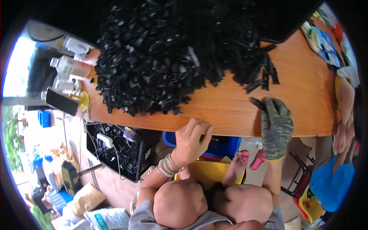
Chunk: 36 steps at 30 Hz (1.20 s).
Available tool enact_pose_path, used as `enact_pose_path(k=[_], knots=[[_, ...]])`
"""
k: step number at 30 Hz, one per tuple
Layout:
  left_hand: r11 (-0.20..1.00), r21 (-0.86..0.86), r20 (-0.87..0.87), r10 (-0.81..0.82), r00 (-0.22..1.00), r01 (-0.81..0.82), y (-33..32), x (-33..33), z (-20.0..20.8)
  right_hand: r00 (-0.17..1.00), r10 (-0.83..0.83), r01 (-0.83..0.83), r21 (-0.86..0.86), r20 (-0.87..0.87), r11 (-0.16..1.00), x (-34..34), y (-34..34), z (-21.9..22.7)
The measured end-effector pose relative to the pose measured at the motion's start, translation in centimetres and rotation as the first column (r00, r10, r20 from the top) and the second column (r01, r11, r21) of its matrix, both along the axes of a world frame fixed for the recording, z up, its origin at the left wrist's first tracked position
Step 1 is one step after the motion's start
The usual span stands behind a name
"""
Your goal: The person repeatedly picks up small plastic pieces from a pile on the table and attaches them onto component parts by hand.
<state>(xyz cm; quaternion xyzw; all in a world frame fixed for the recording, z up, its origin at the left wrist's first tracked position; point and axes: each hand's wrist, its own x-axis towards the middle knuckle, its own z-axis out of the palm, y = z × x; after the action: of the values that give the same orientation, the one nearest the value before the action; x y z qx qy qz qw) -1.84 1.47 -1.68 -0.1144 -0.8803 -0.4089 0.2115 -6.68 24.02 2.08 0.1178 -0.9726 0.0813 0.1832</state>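
Note:
A big heap of small black plastic pieces (142,73) covers much of the wooden table (226,111). Longer black strips (264,74) lie at its right end. My right hand (276,128), in a dark mottled knit glove with a yellow cuff, is over the table near the front edge. Its fingertips are closed on a short black plastic strip (257,103) that sticks out to the left. My left hand (193,140), bare with bracelets at the wrist, is at the table's front edge. Its fingers are curled in, and whatever they may hold is hidden.
Bottles (69,67) and a propped phone (61,101) stand at the table's left end. A black tray (117,153) of black pieces and a white power strip sits lower left. Below the edge are a blue bin (228,147) and a yellow container (207,170). Another person (333,180) sits at right.

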Motion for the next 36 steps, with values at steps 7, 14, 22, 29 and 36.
enact_pose_path(k=[7, 14, 22, 29, 36], knots=[[0.914, -0.161, -0.021, 0.373, 0.928, -0.371, -5.2, -0.5, -0.5, 0.999, 0.028, -0.032, 0.106, 0.039, 0.994, 0.1, -1.0, -1.2], [0.936, -0.251, 0.011, 0.259, 0.966, -0.248, -4.7, -0.8, -1.0, 0.970, 0.145, -0.122, -0.126, 0.196, 0.985, 0.4, -1.4, -1.2], [0.921, 0.383, 0.330, -0.211, 0.920, 0.074, -3.8, -1.2, -0.8, 0.652, 0.627, 0.575, -0.817, 0.427, -0.042, 0.7, -3.9, -0.9], [0.841, 0.521, 0.382, -0.383, 0.841, 0.146, -4.4, -2.3, 0.2, 0.601, 0.572, 0.588, -0.794, 0.558, 0.158, 1.8, -6.2, -0.1], [0.851, 0.429, 0.238, -0.429, 0.871, 0.302, -4.0, -2.4, 0.3, 0.591, 0.464, 0.658, -0.727, 0.660, 0.196, 3.2, -6.8, 0.4]])
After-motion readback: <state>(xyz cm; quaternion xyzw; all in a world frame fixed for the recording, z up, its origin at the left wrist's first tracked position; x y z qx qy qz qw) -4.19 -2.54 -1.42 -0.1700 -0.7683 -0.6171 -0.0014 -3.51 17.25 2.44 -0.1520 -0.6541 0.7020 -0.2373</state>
